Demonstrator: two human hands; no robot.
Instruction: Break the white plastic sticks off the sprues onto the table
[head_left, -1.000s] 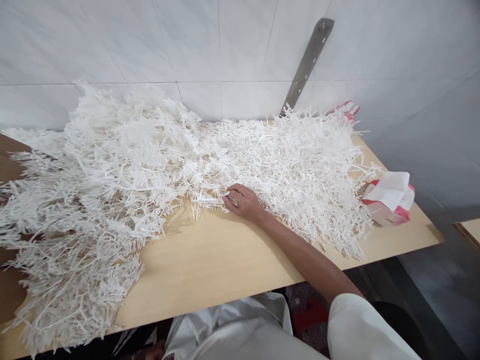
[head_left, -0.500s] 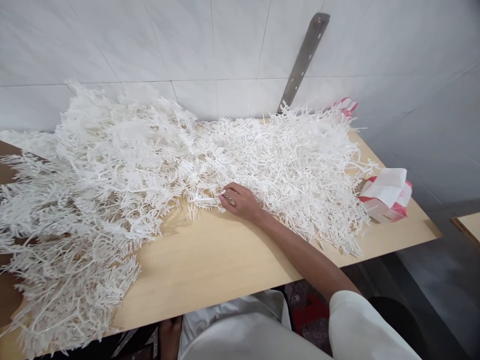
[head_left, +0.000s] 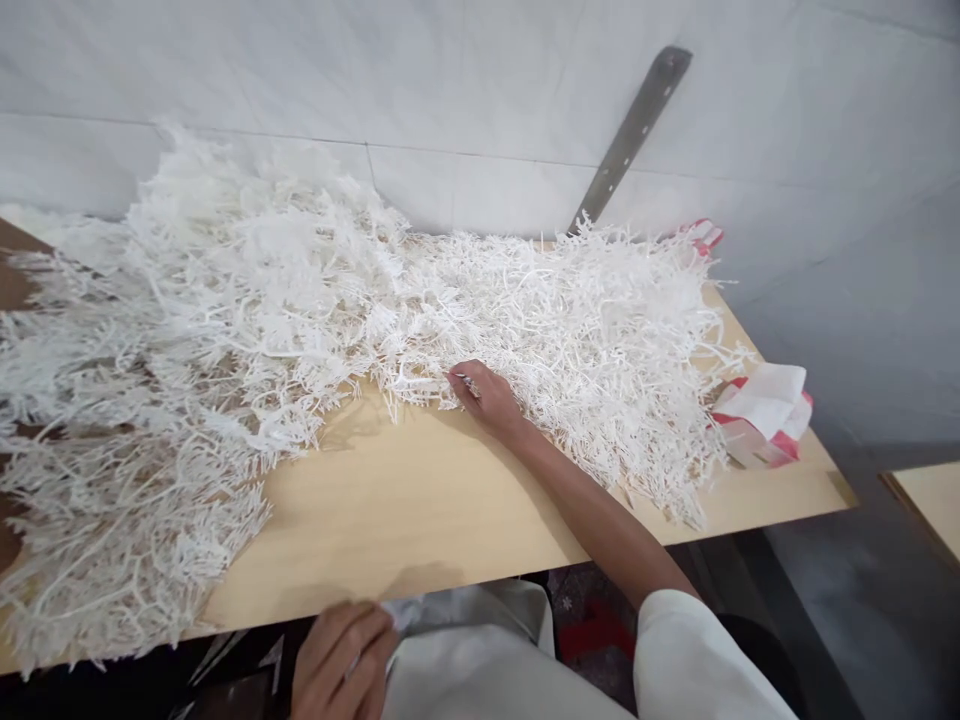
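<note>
A large heap of white, branching plastic sprigs [head_left: 585, 330], like artificial foliage, spreads over the table. At its front edge, near the middle, my right hand [head_left: 487, 400] is closed in a pinch. A bit of white sprig shows between the thumb and forefinger, and its stem [head_left: 416, 383] seems to lie just left of the fingertips. My left hand [head_left: 345, 655] is low in the view at the table's front edge, over my lap and beside my pale clothing. Its fingers are curled together, and whatever they hold is hidden.
The light wooden table [head_left: 390, 500] stands against a tiled wall [head_left: 510, 80]. A metal slotted bar [head_left: 630, 140] leans there behind the heap. On the right end lies a red and white paper box [head_left: 765, 415]. Another board [head_left: 926, 500] is at the far right.
My left hand has risen into view from below the table's front edge. My right hand stays at the heap's front edge, still pinching. The view has shifted slightly.
</note>
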